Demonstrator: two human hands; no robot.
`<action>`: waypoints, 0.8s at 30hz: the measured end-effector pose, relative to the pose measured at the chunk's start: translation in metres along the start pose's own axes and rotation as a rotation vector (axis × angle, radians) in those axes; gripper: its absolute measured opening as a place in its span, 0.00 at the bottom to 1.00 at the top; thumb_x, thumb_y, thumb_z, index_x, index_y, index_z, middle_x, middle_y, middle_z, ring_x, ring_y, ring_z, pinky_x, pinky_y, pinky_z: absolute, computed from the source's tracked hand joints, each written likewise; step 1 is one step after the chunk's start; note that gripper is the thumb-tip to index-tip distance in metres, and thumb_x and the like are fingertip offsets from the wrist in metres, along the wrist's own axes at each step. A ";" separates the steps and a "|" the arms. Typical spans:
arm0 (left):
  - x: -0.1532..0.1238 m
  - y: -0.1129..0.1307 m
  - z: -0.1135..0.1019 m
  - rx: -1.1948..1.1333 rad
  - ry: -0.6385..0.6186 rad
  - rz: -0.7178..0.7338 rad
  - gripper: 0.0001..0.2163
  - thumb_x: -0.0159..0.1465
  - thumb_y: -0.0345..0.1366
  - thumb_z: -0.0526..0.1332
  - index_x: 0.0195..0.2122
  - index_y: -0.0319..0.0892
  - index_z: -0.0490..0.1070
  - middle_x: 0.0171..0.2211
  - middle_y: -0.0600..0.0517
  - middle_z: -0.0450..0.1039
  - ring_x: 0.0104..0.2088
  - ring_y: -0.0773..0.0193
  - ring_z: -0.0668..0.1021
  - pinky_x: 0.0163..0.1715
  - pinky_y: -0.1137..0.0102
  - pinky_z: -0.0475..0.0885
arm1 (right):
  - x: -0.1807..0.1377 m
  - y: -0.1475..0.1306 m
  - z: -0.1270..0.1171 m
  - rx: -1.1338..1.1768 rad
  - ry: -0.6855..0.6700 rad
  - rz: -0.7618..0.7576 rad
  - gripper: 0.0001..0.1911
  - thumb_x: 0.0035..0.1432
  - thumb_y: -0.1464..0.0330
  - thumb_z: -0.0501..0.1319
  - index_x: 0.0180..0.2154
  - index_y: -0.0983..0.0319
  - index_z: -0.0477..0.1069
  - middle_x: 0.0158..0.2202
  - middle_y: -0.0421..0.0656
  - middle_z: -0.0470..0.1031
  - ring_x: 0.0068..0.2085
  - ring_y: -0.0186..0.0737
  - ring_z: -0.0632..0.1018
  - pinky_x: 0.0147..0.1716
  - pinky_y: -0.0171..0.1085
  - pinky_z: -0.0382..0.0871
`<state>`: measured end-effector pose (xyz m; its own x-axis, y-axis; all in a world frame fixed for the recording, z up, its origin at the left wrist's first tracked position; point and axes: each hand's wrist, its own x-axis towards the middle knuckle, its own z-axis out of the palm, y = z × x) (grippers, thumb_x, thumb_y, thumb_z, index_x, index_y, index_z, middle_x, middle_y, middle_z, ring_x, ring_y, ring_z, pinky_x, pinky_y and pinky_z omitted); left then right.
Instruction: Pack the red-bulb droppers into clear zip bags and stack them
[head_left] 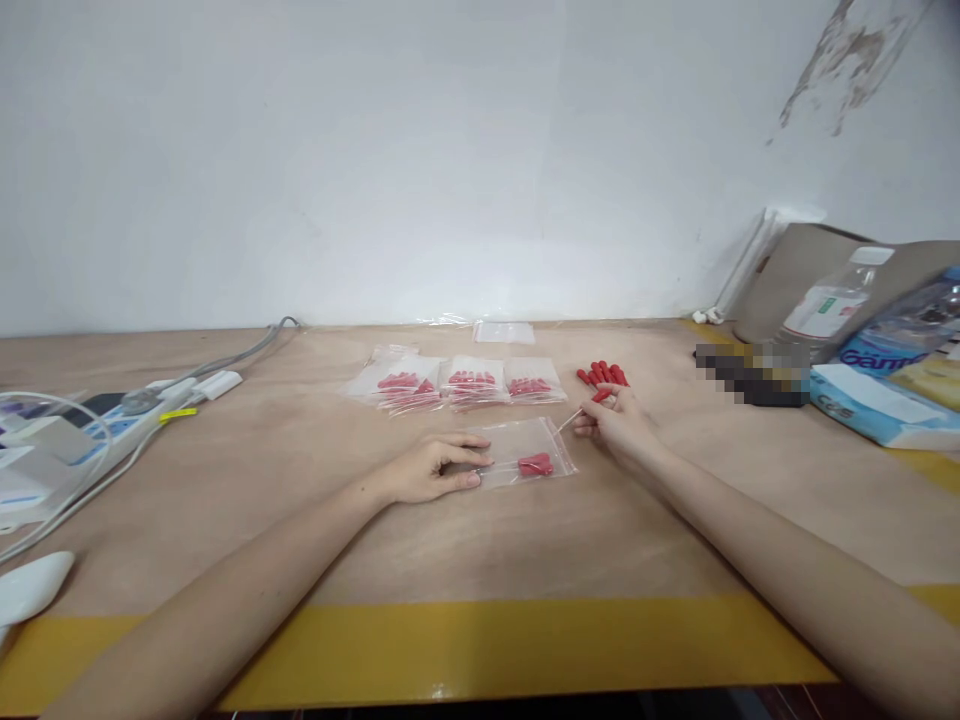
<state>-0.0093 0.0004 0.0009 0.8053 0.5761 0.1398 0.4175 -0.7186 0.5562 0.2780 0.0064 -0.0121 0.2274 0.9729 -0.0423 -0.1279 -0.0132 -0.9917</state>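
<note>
Left hand: I have the left hand (439,467) low on the table, thumb and fingers apart, fingertips resting on the left end of the bag.
Right hand: I have the right hand (616,425) at the bag's right end, thumb and fingers clamped on one thin pale rod with a red head (601,396), its pale end slanting down toward the bag's edge.
Bag in work: one flat, clear plastic bag with a pinkish strip along its right edge (517,438), lying on the table between the two hands.
Contents: a small cluster of red-headed pieces with thin stems (535,464), inside the bag, heads toward the right.
Loose stock: a small heap of red, rounded pieces (604,373), just beyond the right hand; I cannot count them surely.
Filled bags: three groups of clear bags with red pieces inside (471,381), side by side beyond the bag in work.
Flat stack: whitish, translucent sheets or bags (504,332), near the wall.
Left side: a white power strip with plugs and cables (120,424).
Right side: a clear bottle with a white cap (832,310) and a blue-and-white soft pack (874,405).
Surface: a brown-covered table with a yellow front band (420,560).
</note>
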 end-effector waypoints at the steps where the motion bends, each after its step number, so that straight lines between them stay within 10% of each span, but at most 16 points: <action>1: 0.000 0.001 0.000 0.002 0.006 0.003 0.16 0.62 0.42 0.58 0.51 0.49 0.68 0.56 0.49 0.62 0.55 0.58 0.67 0.54 0.61 0.62 | -0.003 0.001 0.002 0.035 0.005 0.034 0.17 0.49 0.70 0.60 0.36 0.56 0.52 0.24 0.35 0.66 0.23 0.32 0.73 0.23 0.33 0.71; 12: -0.001 0.004 0.001 0.057 0.083 0.009 0.25 0.60 0.41 0.60 0.58 0.47 0.57 0.59 0.48 0.57 0.58 0.55 0.61 0.58 0.58 0.56 | -0.017 -0.005 -0.014 -0.434 -0.390 0.017 0.16 0.38 0.61 0.68 0.29 0.63 0.73 0.18 0.35 0.69 0.20 0.28 0.67 0.19 0.29 0.60; 24: 0.000 0.003 0.002 0.038 0.083 0.034 0.25 0.60 0.41 0.60 0.58 0.47 0.58 0.57 0.47 0.60 0.56 0.56 0.64 0.56 0.60 0.59 | -0.019 0.002 0.003 -0.384 -0.533 -0.016 0.19 0.42 0.56 0.64 0.33 0.63 0.73 0.16 0.36 0.69 0.16 0.28 0.65 0.17 0.30 0.58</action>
<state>-0.0073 -0.0018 0.0011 0.7821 0.5807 0.2263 0.4080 -0.7515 0.5185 0.2710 -0.0116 -0.0129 -0.2961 0.9533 -0.0587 0.2477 0.0173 -0.9687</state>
